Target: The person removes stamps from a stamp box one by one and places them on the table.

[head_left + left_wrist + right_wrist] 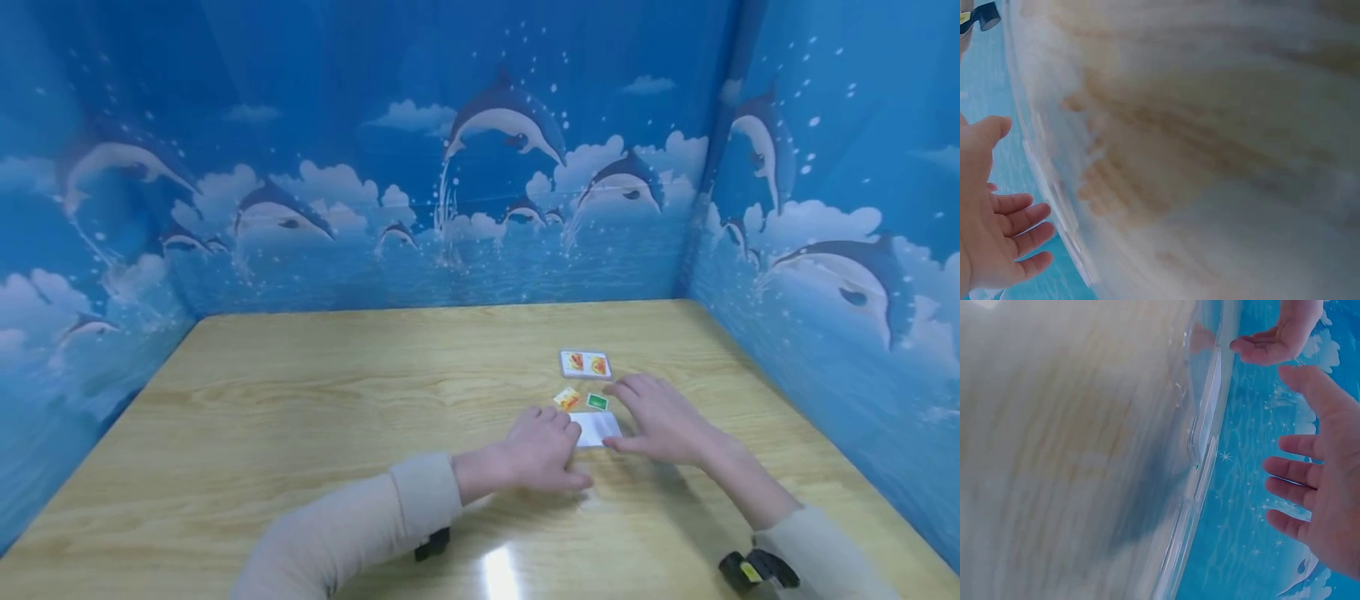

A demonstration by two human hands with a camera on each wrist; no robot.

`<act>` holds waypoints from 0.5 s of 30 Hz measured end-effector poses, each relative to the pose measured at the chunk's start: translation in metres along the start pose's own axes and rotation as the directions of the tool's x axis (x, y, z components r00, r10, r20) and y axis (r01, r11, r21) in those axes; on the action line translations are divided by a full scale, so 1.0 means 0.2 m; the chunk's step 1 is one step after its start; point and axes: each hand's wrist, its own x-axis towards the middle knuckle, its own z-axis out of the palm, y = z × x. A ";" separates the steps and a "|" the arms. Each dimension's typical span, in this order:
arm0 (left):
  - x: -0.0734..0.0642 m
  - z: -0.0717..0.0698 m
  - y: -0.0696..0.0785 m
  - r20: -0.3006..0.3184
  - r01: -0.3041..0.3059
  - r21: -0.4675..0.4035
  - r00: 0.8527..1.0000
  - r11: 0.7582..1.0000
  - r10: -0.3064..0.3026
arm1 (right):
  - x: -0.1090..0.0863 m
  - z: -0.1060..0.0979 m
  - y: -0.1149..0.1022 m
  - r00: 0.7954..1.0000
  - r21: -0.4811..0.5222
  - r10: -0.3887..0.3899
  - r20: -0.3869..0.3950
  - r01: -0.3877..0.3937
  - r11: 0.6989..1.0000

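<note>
the white piece (pixel 597 429) sits on the wooden table (pixel 300 400). at its left is the left hand (pixel 543 450), fingers loosely extended; at its right, the right hand (pixel 660 419), thumb and fingers wide apart. beyond it lie a green card (pixel 597 402) and an orange card (pixel 567 398).

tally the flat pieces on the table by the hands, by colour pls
mostly white piece: 1
white piece with two orange pictures: 1
orange-yellow piece: 1
green piece: 1
total: 4
</note>
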 end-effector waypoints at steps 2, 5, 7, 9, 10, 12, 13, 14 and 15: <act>-0.01 0.00 0.01 0.008 -0.004 -0.010 1.000 1.000 0.004 | -0.03 -0.01 -0.01 1.000 -0.034 -0.020 0.002 0.020 0.999; -0.02 0.00 0.03 0.031 -0.004 -0.035 1.000 0.999 0.005 | -0.07 -0.02 -0.03 0.999 -0.060 -0.045 0.017 0.046 0.997; -0.02 0.01 0.05 0.044 -0.004 -0.047 0.999 0.999 0.006 | -0.10 -0.02 -0.04 0.997 -0.064 -0.062 0.037 0.064 0.996; -0.03 0.01 0.05 0.057 -0.007 -0.053 0.998 0.999 0.010 | -0.13 -0.02 -0.05 0.995 -0.056 -0.080 0.064 0.084 0.995; -0.03 0.01 0.06 0.062 -0.009 -0.053 0.998 0.999 0.012 | -0.14 -0.01 -0.05 0.993 -0.050 -0.089 0.078 0.093 0.994; -0.03 0.02 0.06 0.072 -0.017 -0.041 0.997 0.999 0.020 | -0.15 0.00 -0.06 0.989 -0.044 -0.105 0.108 0.111 0.993; -0.02 0.02 0.06 0.075 -0.019 -0.035 0.997 0.999 0.021 | -0.16 0.01 -0.07 0.986 -0.042 -0.108 0.125 0.114 0.993; -0.02 0.02 0.06 0.078 -0.020 -0.030 0.997 0.999 0.022 | -0.16 0.01 -0.07 0.984 -0.038 -0.107 0.143 0.114 0.993; -0.02 0.03 0.07 0.082 -0.021 -0.023 0.996 1.000 0.022 | -0.17 0.02 -0.07 0.982 -0.037 -0.105 0.157 0.112 0.993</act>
